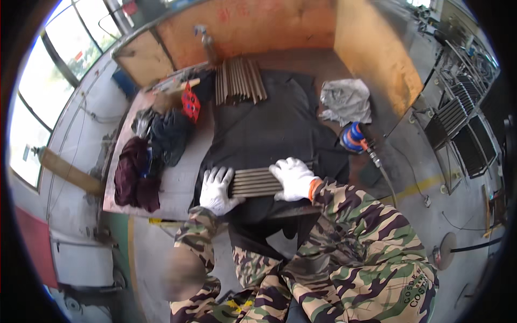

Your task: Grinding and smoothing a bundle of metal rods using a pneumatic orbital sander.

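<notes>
A short row of grey-brown metal bars (252, 183) lies side by side on a black cloth (264, 126), near the table's front edge. My left hand (216, 190), in a white glove, rests flat with its fingers spread against the left end of the row. Over the right end lies my right hand (294, 180), also gloved, its fingers and thumb spread across the bars and hiding their ends. At the far end of the cloth sits a larger bundle of similar bars (239, 82).
Right of the cloth are a grey rag (346, 101) and a blue-orange sander (354, 138) with a hose. Dark clothes (171, 137) and a maroon cloth (132, 175) lie at left. A spray bottle (207, 45) stands at the back, before orange boards (258, 27). Metal frames (458, 124) stand far right.
</notes>
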A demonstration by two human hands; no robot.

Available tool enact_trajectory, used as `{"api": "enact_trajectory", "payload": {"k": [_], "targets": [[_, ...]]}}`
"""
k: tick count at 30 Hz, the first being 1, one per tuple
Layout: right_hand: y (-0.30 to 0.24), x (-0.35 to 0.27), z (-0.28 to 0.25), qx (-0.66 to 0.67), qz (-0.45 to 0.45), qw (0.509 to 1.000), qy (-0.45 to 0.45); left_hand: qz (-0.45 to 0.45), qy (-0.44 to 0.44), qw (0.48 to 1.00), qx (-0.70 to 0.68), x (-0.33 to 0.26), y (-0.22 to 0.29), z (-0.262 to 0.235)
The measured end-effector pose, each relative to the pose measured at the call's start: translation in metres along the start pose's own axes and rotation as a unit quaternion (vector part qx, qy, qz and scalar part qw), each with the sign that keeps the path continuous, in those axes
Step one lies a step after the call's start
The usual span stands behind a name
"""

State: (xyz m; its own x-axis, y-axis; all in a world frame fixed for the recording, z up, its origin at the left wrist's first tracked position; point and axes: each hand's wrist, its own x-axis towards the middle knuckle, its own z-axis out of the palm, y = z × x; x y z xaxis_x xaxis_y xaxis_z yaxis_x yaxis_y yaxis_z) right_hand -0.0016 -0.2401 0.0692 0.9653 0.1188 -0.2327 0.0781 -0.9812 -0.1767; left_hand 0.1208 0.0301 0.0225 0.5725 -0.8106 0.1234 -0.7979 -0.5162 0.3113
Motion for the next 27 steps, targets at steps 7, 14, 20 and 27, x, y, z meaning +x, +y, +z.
{"api": "enact_trajectory", "payload": {"k": [7,14,20,27], "targets": [[-0.014,0.009,-0.007,0.017,0.014,0.999,-0.031,-0.097,-0.151,0.983,0.027,0.014,0.017,-0.031],[-0.006,0.019,-0.027,0.008,0.041,0.996,-0.085,-0.097,-0.179,0.978,0.055,0.037,0.024,-0.037],[-0.001,0.024,-0.030,0.022,0.041,0.996,-0.072,-0.086,-0.197,0.973,0.079,0.048,0.030,-0.041],[-0.009,0.022,-0.019,0.065,0.012,0.994,-0.090,-0.084,-0.223,0.968,0.082,0.039,0.019,-0.030]]}}
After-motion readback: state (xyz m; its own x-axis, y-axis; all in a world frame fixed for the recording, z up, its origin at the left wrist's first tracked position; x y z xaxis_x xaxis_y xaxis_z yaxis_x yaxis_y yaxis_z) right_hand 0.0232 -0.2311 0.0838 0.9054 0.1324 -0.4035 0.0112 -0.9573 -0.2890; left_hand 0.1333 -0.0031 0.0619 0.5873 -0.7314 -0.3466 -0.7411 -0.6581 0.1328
